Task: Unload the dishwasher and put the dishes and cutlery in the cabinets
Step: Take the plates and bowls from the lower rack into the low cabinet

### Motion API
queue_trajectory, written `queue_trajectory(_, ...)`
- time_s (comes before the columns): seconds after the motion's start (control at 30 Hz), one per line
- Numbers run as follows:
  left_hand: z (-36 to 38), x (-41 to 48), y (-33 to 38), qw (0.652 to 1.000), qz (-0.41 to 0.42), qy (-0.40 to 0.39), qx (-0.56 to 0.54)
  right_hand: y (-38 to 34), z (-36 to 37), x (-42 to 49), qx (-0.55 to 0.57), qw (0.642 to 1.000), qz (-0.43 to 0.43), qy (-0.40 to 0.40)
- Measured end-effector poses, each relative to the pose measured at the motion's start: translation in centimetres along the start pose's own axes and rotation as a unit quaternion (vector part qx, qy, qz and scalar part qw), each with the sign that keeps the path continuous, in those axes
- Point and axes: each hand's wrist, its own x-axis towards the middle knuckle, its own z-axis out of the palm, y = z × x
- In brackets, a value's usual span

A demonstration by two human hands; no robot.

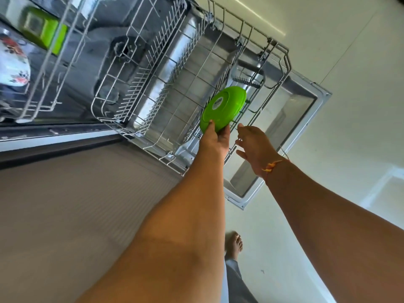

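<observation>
A round green plate (223, 108) stands tilted at the near right end of the pulled-out lower dishwasher rack (153, 88). My left hand (215, 138) grips the plate's lower edge, thumb on its back face. Just to the right, my right hand (253, 147) hovers with relaxed, spread fingers over the rack's wire rim and holds nothing. A dark slotted utensil (248, 82) lies in the rack behind the plate. The upper rack (54, 62) at top left carries a green container (43, 30) and a white flowered bowl (13, 62).
The open dishwasher door (290, 132) lies flat under the rack, jutting over the pale floor (349, 106). A beige cabinet front (65, 204) fills the lower left. My bare foot (234, 243) stands on the floor below the arms.
</observation>
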Motion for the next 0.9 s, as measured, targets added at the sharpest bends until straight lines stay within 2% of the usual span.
queue_trajectory(0.23,-2.0,-4.6,-0.4,0.999,0.025,-0.032,-0.018,-0.9,-0.3,-2.8,0.086,0.996,-0.008,-0.014)
queue_trajectory(0.37,-5.9,-9.6,-1.9,0.996,0.016,-0.09,-0.004,-0.5,-2.2,-6.9,0.119,0.992,-0.029,-0.033)
queue_trajectory(0.5,-11.8,-15.3,-4.0,0.984,0.013,-0.165,0.062,1.7,-5.3,-12.0,0.166,0.983,-0.069,0.033)
queue_trajectory(0.63,-18.7,-22.4,-6.1,0.956,0.031,-0.237,0.172,7.4,-10.2,-17.4,0.124,0.984,-0.099,0.083)
queue_trajectory(0.7,-22.2,-24.9,-7.4,0.935,0.047,-0.27,0.224,11.4,-12.6,-19.9,0.13,0.984,-0.103,0.06)
queue_trajectory(0.8,-28.8,-27.9,-8.8,0.903,0.095,-0.288,0.305,18.3,-14.8,-24.3,0.176,0.981,-0.077,-0.026)
queue_trajectory(0.9,-35.5,-30.1,-9.6,0.902,0.103,-0.265,0.324,25.0,-14.8,-26.2,0.16,0.98,-0.062,-0.102)
